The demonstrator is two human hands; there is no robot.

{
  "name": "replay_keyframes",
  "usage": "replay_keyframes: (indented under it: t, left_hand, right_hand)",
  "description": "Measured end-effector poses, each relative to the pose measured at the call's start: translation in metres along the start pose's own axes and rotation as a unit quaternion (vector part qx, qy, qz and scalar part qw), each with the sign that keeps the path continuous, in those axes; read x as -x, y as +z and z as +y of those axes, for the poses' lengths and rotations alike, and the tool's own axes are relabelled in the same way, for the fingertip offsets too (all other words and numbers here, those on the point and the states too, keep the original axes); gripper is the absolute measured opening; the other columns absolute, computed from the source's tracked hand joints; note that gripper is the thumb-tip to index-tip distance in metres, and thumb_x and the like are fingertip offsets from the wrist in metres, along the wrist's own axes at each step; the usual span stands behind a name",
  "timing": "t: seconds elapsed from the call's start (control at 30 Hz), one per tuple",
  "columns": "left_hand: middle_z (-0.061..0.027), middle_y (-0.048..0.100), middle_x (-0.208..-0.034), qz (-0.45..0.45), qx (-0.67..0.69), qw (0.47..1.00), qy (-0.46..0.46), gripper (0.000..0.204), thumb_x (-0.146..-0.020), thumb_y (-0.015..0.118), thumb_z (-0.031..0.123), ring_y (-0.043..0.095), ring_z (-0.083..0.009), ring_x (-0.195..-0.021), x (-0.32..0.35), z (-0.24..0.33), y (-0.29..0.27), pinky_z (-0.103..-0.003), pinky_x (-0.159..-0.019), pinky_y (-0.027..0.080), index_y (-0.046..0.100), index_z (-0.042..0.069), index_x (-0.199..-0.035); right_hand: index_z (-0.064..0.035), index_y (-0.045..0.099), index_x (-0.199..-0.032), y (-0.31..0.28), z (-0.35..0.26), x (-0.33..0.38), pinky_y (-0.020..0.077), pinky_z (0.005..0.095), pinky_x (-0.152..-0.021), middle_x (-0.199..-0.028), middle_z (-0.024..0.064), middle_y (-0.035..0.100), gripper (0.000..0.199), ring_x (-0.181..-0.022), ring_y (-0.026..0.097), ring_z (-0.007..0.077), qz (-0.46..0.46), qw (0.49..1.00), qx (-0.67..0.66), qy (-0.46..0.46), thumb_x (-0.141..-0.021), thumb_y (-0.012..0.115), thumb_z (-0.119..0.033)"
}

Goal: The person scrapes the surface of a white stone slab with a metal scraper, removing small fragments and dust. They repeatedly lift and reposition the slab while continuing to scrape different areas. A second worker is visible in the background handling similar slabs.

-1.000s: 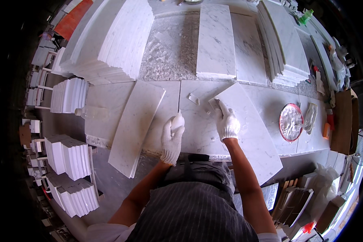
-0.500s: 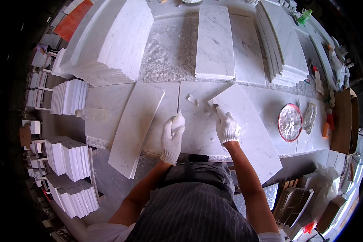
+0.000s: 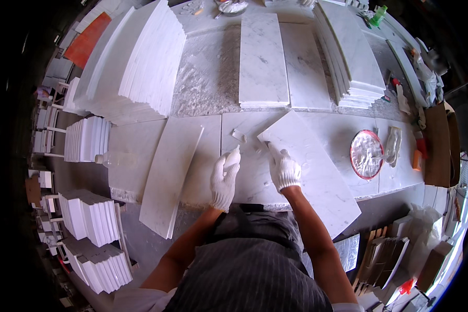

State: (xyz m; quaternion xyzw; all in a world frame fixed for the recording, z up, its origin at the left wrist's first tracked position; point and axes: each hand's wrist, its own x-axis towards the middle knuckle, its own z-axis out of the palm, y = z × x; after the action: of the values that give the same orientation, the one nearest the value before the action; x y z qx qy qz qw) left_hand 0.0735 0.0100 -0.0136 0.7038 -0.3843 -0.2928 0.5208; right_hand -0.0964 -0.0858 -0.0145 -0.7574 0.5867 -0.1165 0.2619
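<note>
I stand at a marble-topped bench (image 3: 244, 182) in white work gloves. My right hand (image 3: 284, 169) grips the near-left edge of a long white marble tile (image 3: 317, 177) that lies slanted on the bench and juts over its front edge. My left hand (image 3: 224, 179) hovers just left of it, fingers curled around a small white object (image 3: 234, 155) that points upward; what it is I cannot tell. A few small marble chips (image 3: 238, 135) lie beyond my hands. A second long tile (image 3: 169, 174) lies slanted to the left and overhangs the front edge.
Tall stacks of white tiles stand at back left (image 3: 140, 67) and back right (image 3: 356, 57), with two slabs (image 3: 265, 57) between. A red bowl of white paste (image 3: 366, 154) and cardboard boxes (image 3: 442, 140) are at right. Stacks of small tiles (image 3: 88, 140) and a bottle (image 3: 106, 159) are at left.
My right hand has shifted the slanted tile slightly to the left and toward me. The left hand has barely moved.
</note>
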Motion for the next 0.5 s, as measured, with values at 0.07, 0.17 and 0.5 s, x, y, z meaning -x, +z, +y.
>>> replay_keyframes:
  t: [0.07, 0.17, 0.5]
  left_hand:
    - [-0.013, 0.064, -0.121, -0.004, -0.037, 0.999, 0.024, 0.041, -0.092, 0.071, 0.009, 0.065, -0.0222, -0.105, -0.009, -0.015, 0.004, -0.034, -0.092, 0.053, 0.056, 0.001, -0.129]
    - [-0.0132, 0.065, -0.119, -0.009, -0.115, 0.987, 0.116, 0.04, -0.09, 0.073, 0.01, 0.066, -0.0277, -0.104, -0.028, -0.035, 0.007, -0.036, -0.09, 0.053, 0.059, 0.004, -0.127]
    - [-0.0109, 0.065, -0.119, -0.031, -0.329, 0.913, 0.237, 0.033, -0.093, 0.068, 0.018, 0.063, -0.0331, -0.105, -0.061, -0.028, 0.033, -0.043, -0.089, 0.052, 0.063, 0.014, -0.125]
  right_hand:
    - [-0.0244, 0.064, -0.133, -0.011, 0.004, 0.014, 0.0541, 0.0482, -0.069, -0.093, 0.0161, 0.065, 0.037, -0.078, 0.067, 0.038, 0.06, 0.997, -0.052, 0.018, -0.096, 0.058, -0.022]
    - [-0.024, 0.065, -0.133, -0.037, 0.017, 0.039, 0.0536, 0.0437, -0.067, -0.088, 0.0129, 0.065, 0.038, -0.073, 0.065, 0.0333, 0.155, 0.982, -0.102, 0.041, -0.096, 0.063, -0.018]
    - [-0.0195, 0.066, -0.129, -0.018, 0.121, 0.082, 0.0523, 0.0462, -0.059, -0.086, 0.0137, 0.064, 0.036, -0.07, 0.066, 0.0341, 0.234, 0.966, 0.028, 0.104, -0.094, 0.064, -0.024]
